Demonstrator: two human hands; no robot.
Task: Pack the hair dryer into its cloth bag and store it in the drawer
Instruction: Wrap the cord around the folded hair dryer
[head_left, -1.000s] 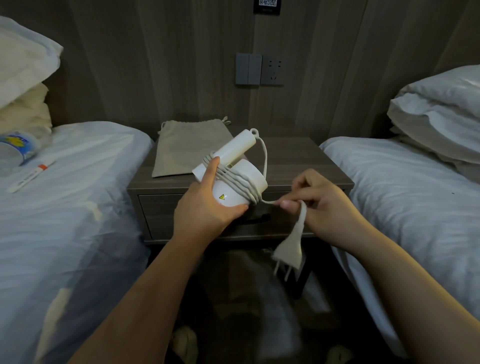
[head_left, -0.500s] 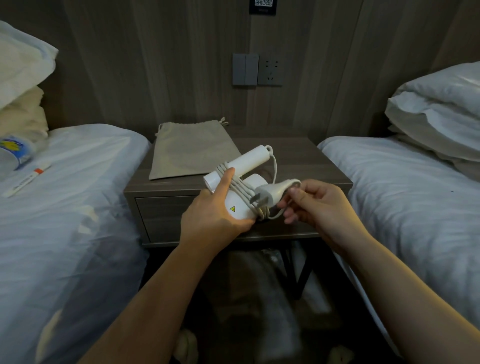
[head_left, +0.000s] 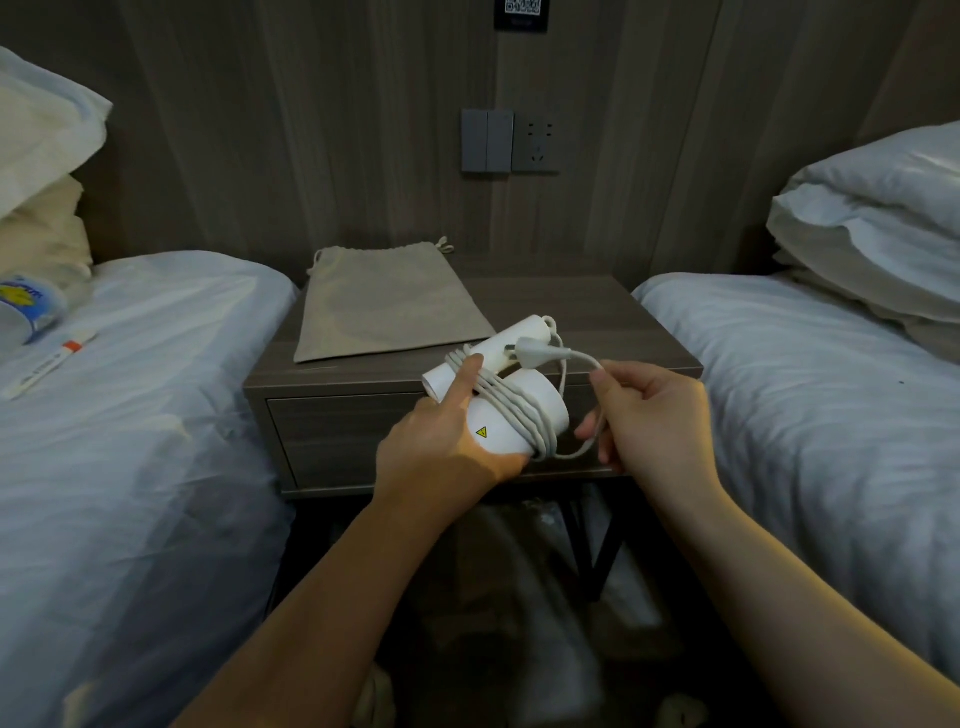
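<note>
My left hand (head_left: 441, 441) grips the white hair dryer (head_left: 511, 421) in front of the nightstand, thumb pressing the wound cord against the handle. The grey-white cord (head_left: 524, 410) loops several times around the dryer's body. My right hand (head_left: 649, 415) pinches the cord's free end, and the plug (head_left: 535, 347) sticks out to the left above the dryer. The beige cloth drawstring bag (head_left: 384, 304) lies flat on the nightstand's top, behind the dryer. The drawer (head_left: 332, 436) in the nightstand front is closed.
The wooden nightstand (head_left: 623, 322) stands between two white beds (head_left: 130, 415) (head_left: 831, 389). Pillows (head_left: 883, 208) pile on the right bed. A bottle (head_left: 26, 312) and a tube (head_left: 49, 358) lie on the left bed. A wall socket (head_left: 535, 143) sits above the nightstand.
My right hand has carried the plug end up from below the dryer to over its top, adding cord around the body. The left hand has kept its hold, shifting slightly.
</note>
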